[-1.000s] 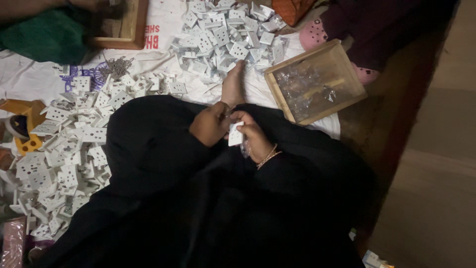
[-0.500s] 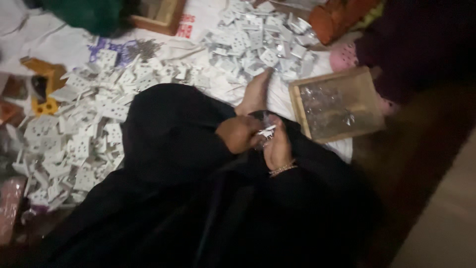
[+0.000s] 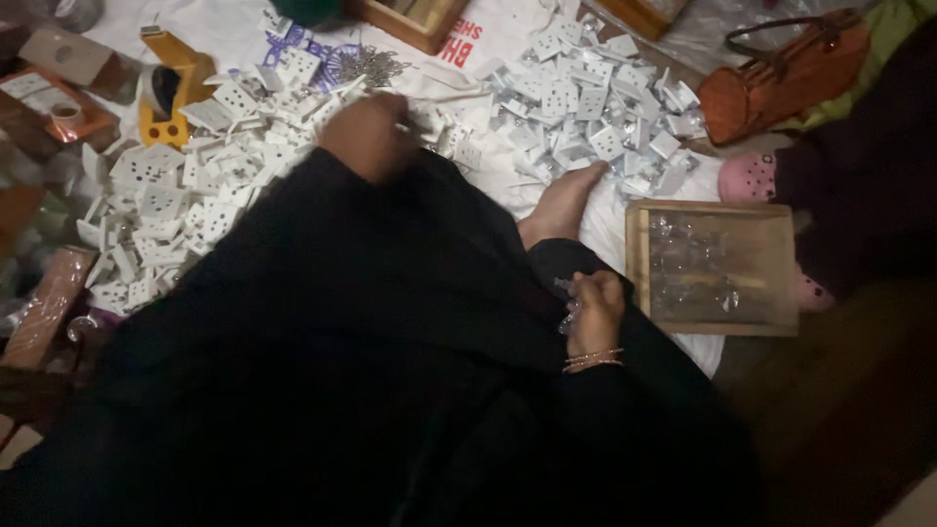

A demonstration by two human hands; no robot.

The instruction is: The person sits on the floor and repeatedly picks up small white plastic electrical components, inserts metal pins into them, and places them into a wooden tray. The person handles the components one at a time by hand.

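My left hand (image 3: 366,135) reaches forward over my black-clad knee to the near edge of a big heap of white plastic socket pieces (image 3: 185,185). It is blurred, and whether its fingers grip a piece is unclear. My right hand (image 3: 595,310), with thin bangles at the wrist, rests in my lap, curled around a few small shiny pieces (image 3: 566,314). My bare foot (image 3: 564,203) sticks out between the two hands. A second heap of white pieces (image 3: 595,112) lies beyond the foot.
A shallow wooden tray (image 3: 639,263) with small clear parts sits right of my right hand. Another person's pink-socked foot (image 3: 747,178) and an orange handbag (image 3: 781,80) are at the right. A yellow tool (image 3: 174,93) and a wooden box (image 3: 415,24) lie at the back.
My hands were together in my lap on a small white piece. Now the left hand has swung out to the left heap, and the right hand stays in the lap. The view has shifted.
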